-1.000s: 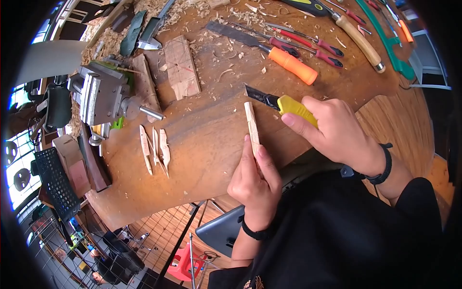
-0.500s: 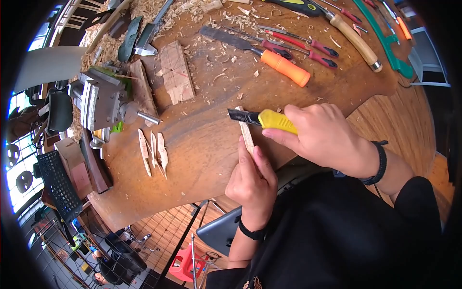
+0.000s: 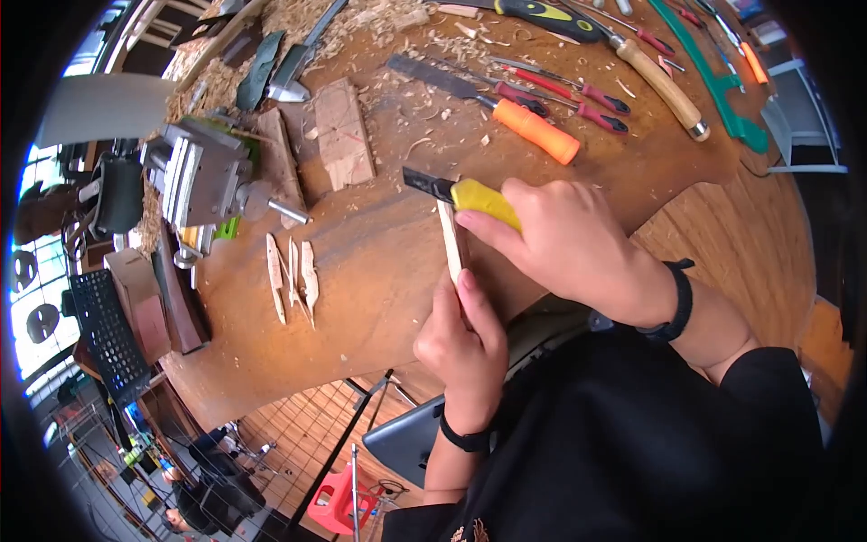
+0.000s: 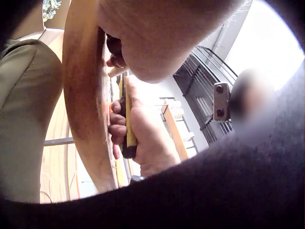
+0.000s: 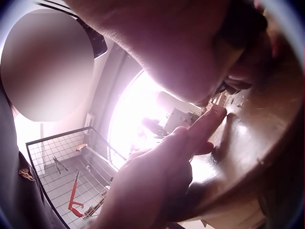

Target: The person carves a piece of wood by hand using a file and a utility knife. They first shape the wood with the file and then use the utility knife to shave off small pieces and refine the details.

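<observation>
My left hand (image 3: 463,348) grips the near end of a slim, pale wooden strip (image 3: 450,242) in the head view, thumb and forefinger along it. The strip points away over the near part of the workbench. In my right hand (image 3: 573,248) is a yellow utility knife (image 3: 485,200), its dark blade (image 3: 424,183) extended to the left. The knife crosses just over the strip's far end and hides its tip. From the left wrist, the right hand's fingers are seen wrapped round the knife handle (image 4: 129,138). The right wrist view shows the left hand (image 5: 162,162) below.
Several thin carved wood pieces (image 3: 275,280) lie left of the hands on the workbench (image 3: 379,298). A metal vise (image 3: 203,181) stands at the left, beside a marked board (image 3: 345,135). Beyond the knife lie an orange-handled tool (image 3: 536,131), several red-handled files (image 3: 601,116) and wood shavings.
The knife has swept left, from right of the strip across it to its far end. The left hand has shifted slightly left, still gripping the strip, which now stands more upright in view.
</observation>
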Demonstrator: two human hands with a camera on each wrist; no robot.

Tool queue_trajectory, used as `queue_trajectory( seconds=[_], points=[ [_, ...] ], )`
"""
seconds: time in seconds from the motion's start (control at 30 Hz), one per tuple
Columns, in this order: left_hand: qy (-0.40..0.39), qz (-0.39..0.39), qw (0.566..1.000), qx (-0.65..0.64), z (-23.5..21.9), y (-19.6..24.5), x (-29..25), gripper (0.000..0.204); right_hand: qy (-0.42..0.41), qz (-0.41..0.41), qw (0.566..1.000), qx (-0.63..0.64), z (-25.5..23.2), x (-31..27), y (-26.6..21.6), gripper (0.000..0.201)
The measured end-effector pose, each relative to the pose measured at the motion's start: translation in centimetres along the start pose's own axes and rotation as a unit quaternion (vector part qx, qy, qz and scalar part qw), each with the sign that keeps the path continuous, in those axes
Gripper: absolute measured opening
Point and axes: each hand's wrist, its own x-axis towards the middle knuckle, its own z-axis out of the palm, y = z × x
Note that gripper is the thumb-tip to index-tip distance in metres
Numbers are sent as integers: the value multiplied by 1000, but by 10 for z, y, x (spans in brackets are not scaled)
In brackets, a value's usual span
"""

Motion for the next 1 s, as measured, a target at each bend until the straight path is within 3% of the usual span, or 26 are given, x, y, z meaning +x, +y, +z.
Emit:
queue_trajectory(
  seconds=[0.17,0.33,0.4,0.5,0.7,0.93,1.0],
  points=[
    [-6,-83,989,-124,-7,-5,8,30,-72,14,997,14,-16,-20,8,55],
    [0,-107,987,-121,-7,-1,6,19,-89,6,996,-9,-14,-25,9,55],
    [-8,-119,988,-102,-6,3,4,24,-78,2,997,-22,-12,-24,7,55],
    [-1,-68,997,-32,-2,4,2,43,-83,-1,996,-24,-12,-21,6,54],
    [-10,2,1000,25,1,-1,3,45,-99,-30,994,-35,-20,-22,12,53],
    [-17,25,998,64,2,3,5,48,-108,-61,992,-34,-20,-18,17,53],
    [-36,25,996,77,0,5,5,50,-72,-85,993,-47,-13,-17,15,58]
  ],
)
